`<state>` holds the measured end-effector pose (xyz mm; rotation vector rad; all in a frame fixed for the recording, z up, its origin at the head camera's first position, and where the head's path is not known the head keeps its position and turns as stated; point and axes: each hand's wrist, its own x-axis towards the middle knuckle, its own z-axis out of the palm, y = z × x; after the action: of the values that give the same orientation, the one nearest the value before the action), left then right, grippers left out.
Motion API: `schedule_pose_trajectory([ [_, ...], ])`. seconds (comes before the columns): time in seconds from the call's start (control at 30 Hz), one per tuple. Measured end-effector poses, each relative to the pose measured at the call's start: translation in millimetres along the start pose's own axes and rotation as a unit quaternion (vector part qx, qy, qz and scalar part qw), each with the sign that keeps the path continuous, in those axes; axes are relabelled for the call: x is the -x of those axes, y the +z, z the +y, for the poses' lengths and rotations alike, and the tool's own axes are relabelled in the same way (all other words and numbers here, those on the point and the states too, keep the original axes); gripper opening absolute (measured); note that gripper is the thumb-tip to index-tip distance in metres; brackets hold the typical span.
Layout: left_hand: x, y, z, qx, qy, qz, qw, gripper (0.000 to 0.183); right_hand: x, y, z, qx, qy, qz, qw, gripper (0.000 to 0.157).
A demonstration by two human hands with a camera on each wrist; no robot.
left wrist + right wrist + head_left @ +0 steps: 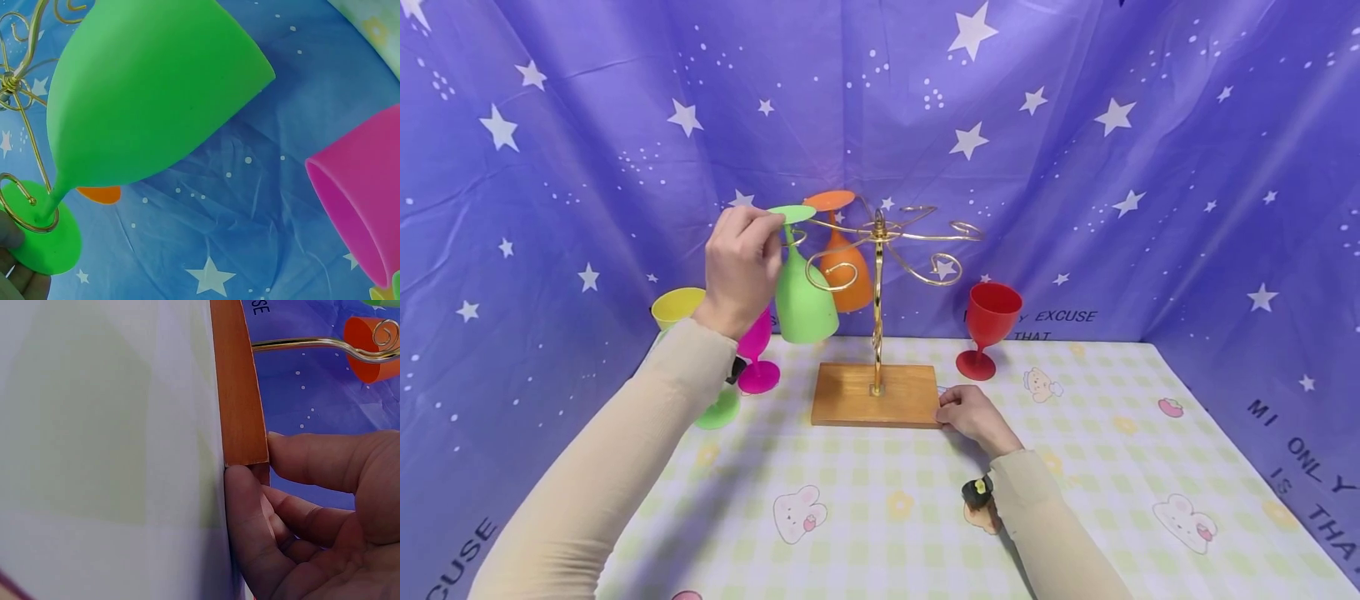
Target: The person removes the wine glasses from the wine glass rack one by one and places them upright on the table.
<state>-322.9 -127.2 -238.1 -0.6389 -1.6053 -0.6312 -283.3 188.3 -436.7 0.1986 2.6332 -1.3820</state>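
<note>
My left hand [741,258] pinches the foot of a green goblet [805,300], which hangs upside down at the left of a gold wire rack [878,308]. In the left wrist view the goblet's stem sits inside a curled wire loop [53,219], with the fingertips at the edge of the round foot [59,250]. My right hand [973,412] grips the right front corner of the rack's wooden base [850,396], thumb on top and fingers against the side. Behind the green one, an orange goblet [850,279] hangs upside down on another loop.
A red goblet [992,312] stands upright right of the rack. At left, partly behind my left arm, are a magenta goblet [758,377], a yellow one [676,307] and a light green foot [718,412]. A checked cloth [880,475] covers the table; a starry curtain [880,108] surrounds it.
</note>
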Motion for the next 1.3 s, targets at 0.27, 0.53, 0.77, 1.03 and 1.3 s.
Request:
schedule_pose_trajectory([
  [0.27, -4.0, 1.0, 1.7, 0.015, 0.007, 0.0, 0.9999, 0.025, -0.3, 0.8, 0.2, -0.003, 0.001, 0.0, 1.0, 0.019],
  [0.53, -5.2, 3.5, 5.1, 0.022, 0.009, -0.004, 0.9997, 0.024, -0.7, 1.2, 2.3, -0.008, -0.002, 0.002, 1.0, 0.02],
  [0.77, -5.1, 5.1, 10.0, 0.025, 0.01, -0.003, 0.9996, 0.023, -1.0, 1.5, 2.2, -0.012, -0.001, 0.002, 1.0, 0.02],
  [1.03, -1.8, 4.9, 11.0, 0.027, 0.03, -0.007, 0.9992, 0.021, -1.5, 0.8, 1.2, -0.002, 0.002, 0.002, 1.0, 0.02],
  [1.3, 1.5, 6.8, 13.5, 0.034, 0.042, -0.002, 0.9986, 0.018, -0.7, 0.1, 1.5, -0.008, 0.005, -0.002, 1.0, 0.019],
])
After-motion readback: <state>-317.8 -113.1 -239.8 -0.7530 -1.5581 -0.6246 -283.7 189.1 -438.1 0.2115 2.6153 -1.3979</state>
